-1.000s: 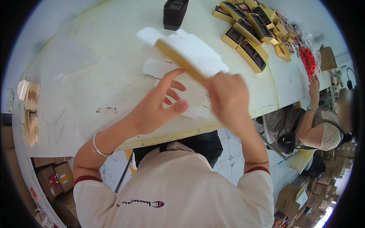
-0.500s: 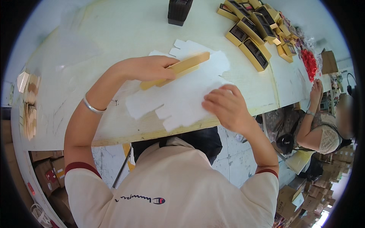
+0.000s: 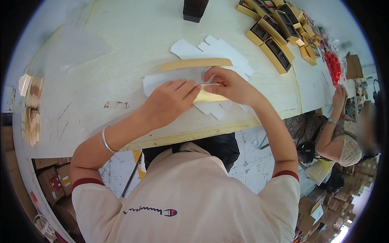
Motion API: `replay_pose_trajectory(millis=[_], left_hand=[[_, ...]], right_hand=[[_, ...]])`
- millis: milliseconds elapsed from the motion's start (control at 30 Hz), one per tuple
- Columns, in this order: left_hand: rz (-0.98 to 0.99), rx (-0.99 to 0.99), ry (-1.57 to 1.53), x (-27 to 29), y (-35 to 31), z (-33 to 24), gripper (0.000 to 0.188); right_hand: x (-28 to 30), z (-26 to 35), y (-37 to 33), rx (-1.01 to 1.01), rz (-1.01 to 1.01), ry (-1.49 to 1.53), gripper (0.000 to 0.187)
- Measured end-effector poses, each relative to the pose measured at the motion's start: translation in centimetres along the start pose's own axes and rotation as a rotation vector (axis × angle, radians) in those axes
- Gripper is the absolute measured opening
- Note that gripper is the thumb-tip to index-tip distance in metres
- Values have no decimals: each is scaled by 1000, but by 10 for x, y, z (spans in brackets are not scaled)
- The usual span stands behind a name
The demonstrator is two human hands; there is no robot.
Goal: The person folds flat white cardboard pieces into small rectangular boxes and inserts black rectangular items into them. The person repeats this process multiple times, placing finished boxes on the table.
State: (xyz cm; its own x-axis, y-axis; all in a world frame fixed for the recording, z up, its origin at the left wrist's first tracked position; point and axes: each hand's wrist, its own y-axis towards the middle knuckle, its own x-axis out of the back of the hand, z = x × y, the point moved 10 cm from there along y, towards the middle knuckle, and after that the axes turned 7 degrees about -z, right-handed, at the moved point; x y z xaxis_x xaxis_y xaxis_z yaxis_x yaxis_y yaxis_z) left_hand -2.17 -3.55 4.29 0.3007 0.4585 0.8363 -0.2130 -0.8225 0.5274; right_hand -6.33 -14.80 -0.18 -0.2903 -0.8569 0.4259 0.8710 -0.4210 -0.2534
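A partly folded gold carton (image 3: 197,63) with a white inside lies on the table in front of me. One narrow gold strip stands along its far side, and a gold panel shows along its near side. My left hand (image 3: 172,99) is closed at the near panel, fingers bent over its left part. Farther right, my right hand (image 3: 231,85) is closed with thumb and bent forefinger pinching the same panel's edge. My fingers hide part of the fold. White flat carton blanks (image 3: 184,48) lie beneath and beyond it, their notched ends sticking out.
A black tray stack (image 3: 194,11) stands at the far edge. Gold boxes with black inserts (image 3: 276,56) are piled at the far right, before red filler (image 3: 333,69). Gold-edged card bundles (image 3: 33,109) lie far left. A co-worker's hands (image 3: 339,96) show at right.
The gold carton has come down from a tilted hold in my left hand and turned level, its white inside showing. My right hand has moved onto it. The blanks beneath have shifted.
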Motion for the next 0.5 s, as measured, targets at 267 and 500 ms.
replay_pose_trajectory(millis=[267, 500], left_hand=[[24, 112, -140, 0, 6, 29, 31], [156, 314, 178, -24, 5, 57, 16]], right_hand=[[-14, 57, -44, 696, -364, -782, 21], [-10, 34, 22, 322, -138, -621, 10]])
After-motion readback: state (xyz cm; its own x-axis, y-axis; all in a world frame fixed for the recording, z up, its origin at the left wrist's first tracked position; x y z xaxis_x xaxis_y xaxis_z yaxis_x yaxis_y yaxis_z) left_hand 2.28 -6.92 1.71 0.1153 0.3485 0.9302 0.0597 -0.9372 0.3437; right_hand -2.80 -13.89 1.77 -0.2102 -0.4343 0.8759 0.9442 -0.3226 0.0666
